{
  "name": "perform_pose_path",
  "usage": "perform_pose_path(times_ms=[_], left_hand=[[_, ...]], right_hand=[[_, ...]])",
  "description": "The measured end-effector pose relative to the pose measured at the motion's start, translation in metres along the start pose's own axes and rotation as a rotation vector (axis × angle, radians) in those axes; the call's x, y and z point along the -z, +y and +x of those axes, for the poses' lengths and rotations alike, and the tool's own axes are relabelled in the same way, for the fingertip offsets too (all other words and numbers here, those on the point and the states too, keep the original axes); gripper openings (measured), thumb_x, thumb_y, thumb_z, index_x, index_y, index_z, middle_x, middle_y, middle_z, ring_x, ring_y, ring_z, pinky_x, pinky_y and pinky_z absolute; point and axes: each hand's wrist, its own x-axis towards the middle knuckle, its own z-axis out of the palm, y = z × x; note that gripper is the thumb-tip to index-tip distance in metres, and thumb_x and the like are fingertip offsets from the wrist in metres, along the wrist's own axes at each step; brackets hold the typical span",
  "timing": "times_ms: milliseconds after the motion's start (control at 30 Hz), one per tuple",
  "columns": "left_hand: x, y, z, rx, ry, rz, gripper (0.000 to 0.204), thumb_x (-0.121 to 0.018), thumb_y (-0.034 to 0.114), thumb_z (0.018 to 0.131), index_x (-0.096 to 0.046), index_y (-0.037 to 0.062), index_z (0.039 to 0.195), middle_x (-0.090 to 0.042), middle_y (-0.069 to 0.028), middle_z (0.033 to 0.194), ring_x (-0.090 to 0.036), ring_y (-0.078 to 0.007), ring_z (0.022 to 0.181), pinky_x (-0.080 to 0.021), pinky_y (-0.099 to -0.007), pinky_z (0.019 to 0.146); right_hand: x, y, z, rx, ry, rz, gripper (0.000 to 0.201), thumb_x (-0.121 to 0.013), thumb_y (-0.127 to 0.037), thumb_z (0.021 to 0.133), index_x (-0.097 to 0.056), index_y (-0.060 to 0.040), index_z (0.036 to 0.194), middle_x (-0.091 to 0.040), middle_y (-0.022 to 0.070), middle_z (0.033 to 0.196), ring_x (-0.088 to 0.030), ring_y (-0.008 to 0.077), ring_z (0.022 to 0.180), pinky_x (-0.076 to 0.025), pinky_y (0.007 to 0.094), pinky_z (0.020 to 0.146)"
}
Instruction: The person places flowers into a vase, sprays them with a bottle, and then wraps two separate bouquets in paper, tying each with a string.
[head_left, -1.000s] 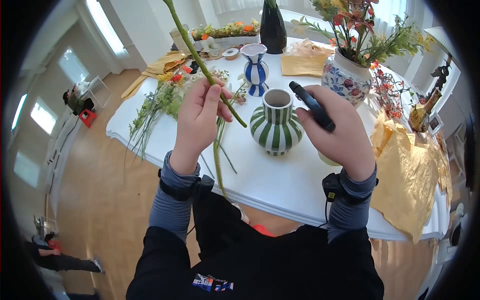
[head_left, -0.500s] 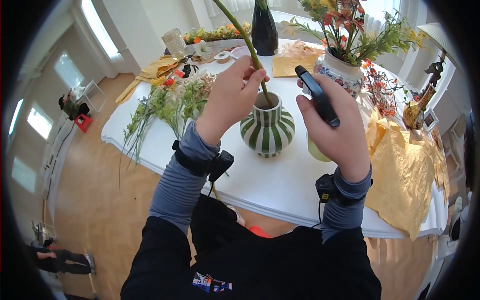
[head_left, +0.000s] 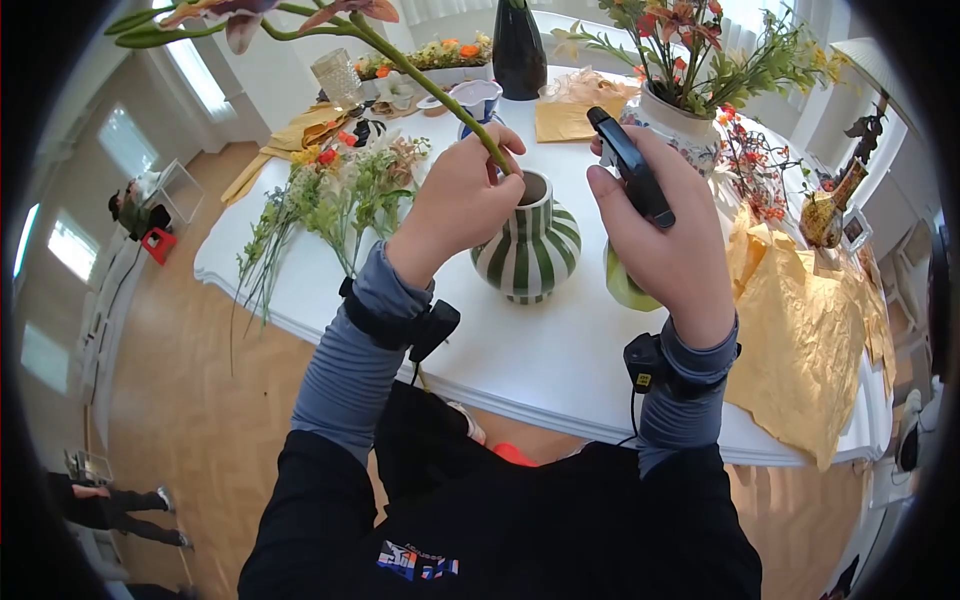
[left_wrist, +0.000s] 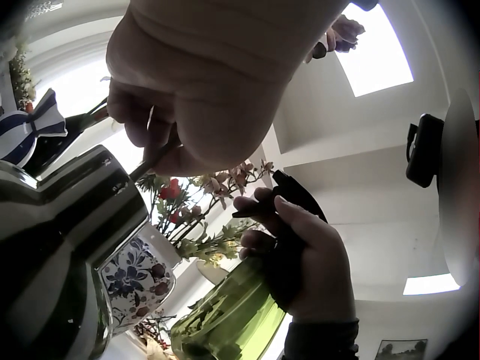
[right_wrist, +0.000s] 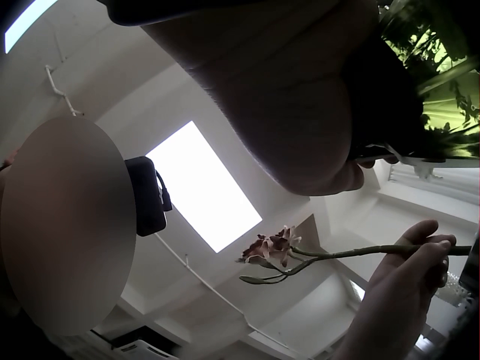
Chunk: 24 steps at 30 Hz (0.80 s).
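Note:
My left hand (head_left: 455, 200) pinches the green stem (head_left: 420, 75) of an artificial orchid between thumb and fingers, right at the mouth of a green-and-white striped vase (head_left: 527, 255). The stem leans up to the left, with pinkish flowers (right_wrist: 270, 247) and buds at its top in the right wrist view. Its lower end is hidden by the hand and the vase rim. To the right of the vase, my right hand (head_left: 665, 225) grips a spray bottle by its black trigger head (head_left: 630, 165). The bottle's clear green body (left_wrist: 225, 315) shows in the left wrist view.
Loose flower stems (head_left: 345, 200) lie left of the vase. Behind stand a blue-and-white vase (head_left: 478, 95), a dark tall vase (head_left: 518, 55) and a floral pot (head_left: 685, 130) with flowers. Gold wrapping paper (head_left: 800, 340) hangs over the right table edge.
My left hand has carried the orchid stem rightward to the striped vase's mouth. The stem now leans further left, bringing its flowers into view. The right hand keeps its hold on the spray bottle.

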Motion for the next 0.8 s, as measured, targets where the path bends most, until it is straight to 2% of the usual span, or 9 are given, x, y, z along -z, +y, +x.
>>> perform_pose_path(times_ms=[167,233,300,433,500,567,633,733,800], left_hand=[[-0.001,0.001,-0.005,0.035,-0.034,0.032,0.031,-0.067,0.011,0.088,-0.059,0.0017,0.117,-0.066,-0.0024,0.085,-0.06,-0.0119,0.079,-0.049,-0.0309,0.074],[-0.003,-0.001,-0.003,0.031,-0.062,0.02,0.032,-0.066,0.01,0.09,-0.057,0.0008,0.12,-0.066,-0.0027,0.086,-0.061,-0.0125,0.08,-0.05,-0.0313,0.074],[-0.007,-0.005,-0.001,0.037,-0.016,-0.108,0.033,-0.062,0.007,0.096,-0.052,-0.001,0.126,-0.066,-0.0024,0.087,-0.06,-0.0108,0.08,-0.049,-0.0284,0.074],[-0.008,0.0,0.003,-0.012,0.014,-0.14,0.032,-0.056,0.006,0.1,-0.047,-0.0017,0.129,-0.063,-0.0011,0.084,-0.057,-0.0074,0.078,-0.045,-0.0236,0.072],[-0.005,0.001,0.005,-0.03,0.028,-0.164,0.032,-0.056,0.007,0.1,-0.047,-0.0011,0.13,-0.062,-0.0008,0.082,-0.056,-0.0063,0.077,-0.044,-0.0224,0.071],[-0.005,0.005,0.007,0.103,-0.005,-0.138,0.031,-0.054,0.007,0.101,-0.047,-0.0004,0.13,-0.062,0.0002,0.079,-0.055,-0.0059,0.076,-0.043,-0.0232,0.071],[-0.009,0.006,0.008,0.105,0.006,-0.08,0.032,-0.057,0.011,0.102,-0.047,0.0002,0.13,-0.061,0.001,0.075,-0.055,-0.0061,0.072,-0.044,-0.0238,0.067],[-0.011,0.007,0.012,0.092,0.044,0.047,0.044,-0.068,0.025,0.098,-0.051,-0.0037,0.126,-0.061,-0.0096,0.076,-0.062,-0.0214,0.07,-0.05,-0.0348,0.068],[-0.012,0.016,0.013,0.119,0.023,0.086,0.047,-0.069,0.027,0.097,-0.051,-0.0031,0.128,-0.063,-0.0099,0.077,-0.063,-0.0217,0.07,-0.051,-0.0352,0.068]], right_hand=[[0.003,-0.007,0.0,-0.081,-0.064,-0.048,0.028,-0.073,-0.017,0.09,-0.066,0.0008,0.111,-0.067,0.0166,0.087,-0.066,0.0313,0.073,-0.051,0.0374,0.069],[0.004,-0.006,0.0,-0.084,-0.095,-0.055,0.032,-0.076,-0.013,0.092,-0.066,0.002,0.118,-0.073,0.0083,0.096,-0.063,0.0094,0.079,-0.052,0.0274,0.07],[0.003,-0.002,-0.002,0.002,-0.029,-0.111,0.032,-0.076,-0.017,0.091,-0.066,0.001,0.116,-0.068,0.0122,0.086,-0.063,0.0189,0.071,-0.05,0.0332,0.066],[0.006,-0.003,0.0,-0.016,-0.094,-0.105,0.031,-0.073,-0.019,0.09,-0.066,-0.0013,0.114,-0.066,0.0157,0.086,-0.064,0.032,0.075,-0.05,0.0377,0.07],[0.005,-0.001,0.0,0.0,-0.064,-0.127,0.03,-0.073,-0.02,0.09,-0.066,-0.0017,0.113,-0.065,0.0161,0.084,-0.063,0.0327,0.073,-0.05,0.0384,0.069],[0.007,-0.003,0.0,-0.044,-0.097,-0.108,0.029,-0.073,-0.02,0.09,-0.066,-0.002,0.111,-0.065,0.0162,0.084,-0.063,0.0334,0.072,-0.05,0.0395,0.068],[0.007,-0.003,0.0,-0.019,-0.077,-0.111,0.028,-0.072,-0.02,0.09,-0.066,-0.0022,0.111,-0.064,0.016,0.083,-0.063,0.0334,0.071,-0.05,0.0404,0.067],[0.008,-0.004,0.001,-0.043,-0.1,-0.101,0.029,-0.072,-0.021,0.09,-0.066,-0.0021,0.111,-0.065,0.0163,0.084,-0.064,0.0339,0.073,-0.05,0.0402,0.068],[0.005,-0.001,0.001,-0.002,-0.045,-0.092,0.031,-0.072,-0.022,0.09,-0.066,-0.0017,0.113,-0.067,0.0172,0.086,-0.065,0.0348,0.075,-0.051,0.04,0.07]])
